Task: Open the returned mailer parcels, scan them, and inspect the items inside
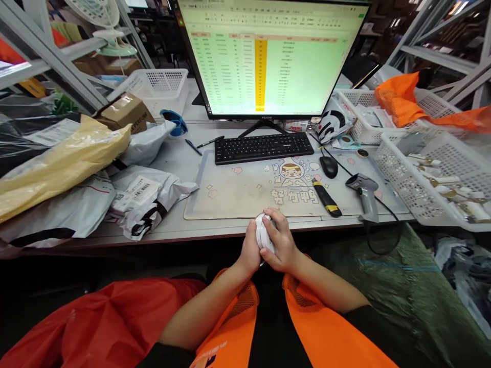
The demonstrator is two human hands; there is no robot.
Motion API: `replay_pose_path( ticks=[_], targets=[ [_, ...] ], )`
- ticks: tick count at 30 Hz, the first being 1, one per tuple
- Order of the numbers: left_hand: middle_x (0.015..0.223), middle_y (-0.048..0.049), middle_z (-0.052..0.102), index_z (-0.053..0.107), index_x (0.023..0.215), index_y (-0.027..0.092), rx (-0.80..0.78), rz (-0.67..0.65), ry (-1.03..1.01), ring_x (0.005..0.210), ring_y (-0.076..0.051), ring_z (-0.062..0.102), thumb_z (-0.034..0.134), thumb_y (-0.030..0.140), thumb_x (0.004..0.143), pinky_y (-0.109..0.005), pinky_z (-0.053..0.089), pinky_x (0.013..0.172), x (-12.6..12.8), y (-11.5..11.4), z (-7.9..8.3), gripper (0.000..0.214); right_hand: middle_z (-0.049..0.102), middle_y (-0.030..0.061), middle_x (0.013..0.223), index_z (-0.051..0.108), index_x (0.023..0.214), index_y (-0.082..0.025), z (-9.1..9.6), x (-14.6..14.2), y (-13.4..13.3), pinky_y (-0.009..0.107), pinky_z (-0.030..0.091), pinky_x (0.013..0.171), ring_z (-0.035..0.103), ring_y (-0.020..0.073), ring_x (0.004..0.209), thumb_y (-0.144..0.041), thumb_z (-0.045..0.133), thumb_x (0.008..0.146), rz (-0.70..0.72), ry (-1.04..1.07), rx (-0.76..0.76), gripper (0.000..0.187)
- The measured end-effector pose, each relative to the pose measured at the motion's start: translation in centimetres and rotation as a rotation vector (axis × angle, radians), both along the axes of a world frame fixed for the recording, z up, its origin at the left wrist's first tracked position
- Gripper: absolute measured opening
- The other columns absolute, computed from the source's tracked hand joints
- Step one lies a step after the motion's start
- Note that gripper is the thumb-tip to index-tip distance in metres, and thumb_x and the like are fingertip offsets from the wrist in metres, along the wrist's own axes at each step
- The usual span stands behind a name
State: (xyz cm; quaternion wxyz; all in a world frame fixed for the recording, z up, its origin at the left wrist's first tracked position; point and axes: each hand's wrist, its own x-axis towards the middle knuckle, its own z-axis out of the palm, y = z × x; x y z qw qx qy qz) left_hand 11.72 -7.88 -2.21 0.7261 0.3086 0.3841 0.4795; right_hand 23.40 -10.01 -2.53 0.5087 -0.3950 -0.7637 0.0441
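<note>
A white bundle that looks like a coiled cable (pixel 264 234) is clasped between both hands, just in front of the desk's near edge. My left hand (pixel 250 249) presses on it from the left side. My right hand (pixel 283 244) wraps its fingers over the top and right of it, thumb across the lower part. Fingers and palms hide much of the bundle's underside. Beyond the hands lies the beige desk mat (pixel 238 197) with a cartoon print, and a black-and-yellow utility knife (pixel 326 197) rests on it to the right.
A monitor (pixel 230 66) showing a spreadsheet stands behind a black keyboard (pixel 264 148) and mouse (pixel 329 166). To the right are a barcode scanner (pixel 364 194) and a white basket (pixel 429 191) of small items. Mailing parcels (pixel 138 197) pile up at left. A red cloth (pixel 115 317) hangs low left.
</note>
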Motion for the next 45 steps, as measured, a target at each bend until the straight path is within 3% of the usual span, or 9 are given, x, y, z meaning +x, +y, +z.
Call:
replay_pose_path(
  ticks=[8, 13, 17, 21, 26, 35, 38, 41, 45],
  targets=[
    [0.126, -0.0163, 0.064, 0.058, 0.136, 0.015, 0.806, -0.003, 0.562, 0.119, -0.027, 0.062, 0.027, 0.058, 0.104, -0.046, 0.049, 0.105, 0.0, -0.1, 0.9, 0.062, 0.037, 0.0063, 0.159, 0.032, 0.161, -0.036, 0.4, -1.3, -1.2, 0.057, 0.027, 0.123, 0.036, 0.0311, 0.146, -0.049, 0.041, 0.103, 0.029, 0.347, -0.077, 0.061],
    [0.131, -0.0170, 0.064, 0.063, 0.135, 0.019, 1.727, 0.340, 0.889, 0.130, -0.033, 0.055, 0.058, 0.059, 0.094, -0.045, 0.046, 0.105, -0.8, 0.6, 2.3, 0.057, 0.060, 0.0080, 0.144, 0.056, 0.145, -0.027, 3.4, -0.2, -2.2, 0.045, 0.046, 0.111, 0.054, 0.0271, 0.136, -0.059, 0.041, 0.100, 0.381, 1.266, -0.929, 0.057],
    [0.132, -0.0008, 0.071, 0.068, 0.124, 0.031, 2.166, -0.213, 0.727, 0.135, -0.022, 0.057, 0.068, 0.041, 0.092, -0.034, 0.044, 0.113, -3.6, 3.6, 4.3, 0.034, 0.073, 0.0117, 0.118, 0.068, 0.124, -0.016, 4.6, 3.3, -2.3, 0.034, 0.059, 0.081, 0.071, 0.0241, 0.102, -0.050, 0.061, 0.088, 0.660, 1.410, -1.410, 0.049],
    [0.139, -0.0120, 0.066, 0.049, 0.147, 0.025, 1.736, -0.027, 0.732, 0.135, -0.024, 0.059, 0.054, 0.030, 0.101, -0.045, 0.048, 0.112, -4.0, 5.2, 4.9, 0.047, 0.075, 0.0089, 0.116, 0.068, 0.122, -0.021, 4.7, 4.3, -2.5, 0.046, 0.058, 0.088, 0.071, 0.0282, 0.105, -0.053, 0.058, 0.090, 0.541, 1.638, -1.107, 0.047],
    [0.144, -0.0236, 0.058, 0.033, 0.158, 0.019, 1.586, -0.024, 0.760, 0.141, -0.039, 0.050, 0.076, 0.066, 0.077, -0.061, 0.042, 0.114, 0.1, 2.8, 2.8, 0.102, 0.077, 0.0073, 0.106, 0.071, 0.107, -0.020, 4.3, 2.7, -1.4, 0.042, 0.054, 0.101, 0.070, 0.0264, 0.111, -0.049, 0.053, 0.092, 0.329, 1.763, -1.003, 0.038],
    [0.145, -0.0174, 0.061, 0.060, 0.142, 0.027, 1.370, -0.812, 0.705, 0.142, -0.037, 0.050, 0.081, 0.053, 0.077, -0.065, 0.014, 0.125, -2.6, 4.2, 5.0, 0.073, 0.077, 0.0090, 0.111, 0.071, 0.107, -0.018, 2.0, 3.6, -1.9, 0.046, 0.053, 0.101, 0.069, 0.0280, 0.112, -0.049, 0.055, 0.090, 0.433, 1.434, -1.305, 0.039],
    [0.153, -0.0171, 0.052, 0.048, 0.151, 0.027, 1.087, -0.649, 0.589, 0.147, -0.037, 0.043, 0.083, 0.045, 0.077, -0.065, 0.018, 0.125, -1.8, 3.0, 3.8, 0.084, 0.077, 0.0086, 0.108, 0.071, 0.110, -0.020, 1.4, 2.6, -1.8, 0.049, 0.054, 0.098, 0.070, 0.0302, 0.107, -0.060, 0.047, 0.092, 0.215, 1.355, -0.994, 0.049],
    [0.152, -0.0185, 0.050, 0.035, 0.156, 0.024, 0.573, -0.453, 0.358, 0.133, -0.033, 0.056, 0.074, 0.049, 0.085, -0.055, 0.047, 0.111, 0.3, 0.6, 0.9, 0.085, 0.073, 0.0082, 0.124, 0.070, 0.118, -0.025, 1.5, 3.5, -1.9, 0.052, 0.047, 0.109, 0.064, 0.0315, 0.122, -0.053, 0.039, 0.099, -0.088, 0.939, -0.511, 0.046],
    [0.126, -0.0140, 0.065, 0.042, 0.142, 0.021, 0.199, -0.264, 0.203, 0.100, -0.027, 0.069, 0.076, 0.057, 0.081, -0.039, 0.062, 0.079, 0.3, -0.9, -2.1, 0.078, 0.058, 0.0177, 0.140, 0.068, 0.120, -0.021, 2.6, 13.7, -1.8, 0.050, 0.039, 0.115, 0.050, 0.0347, 0.139, -0.049, 0.049, 0.095, -0.684, 0.150, 0.002, 0.042]
  ],
)
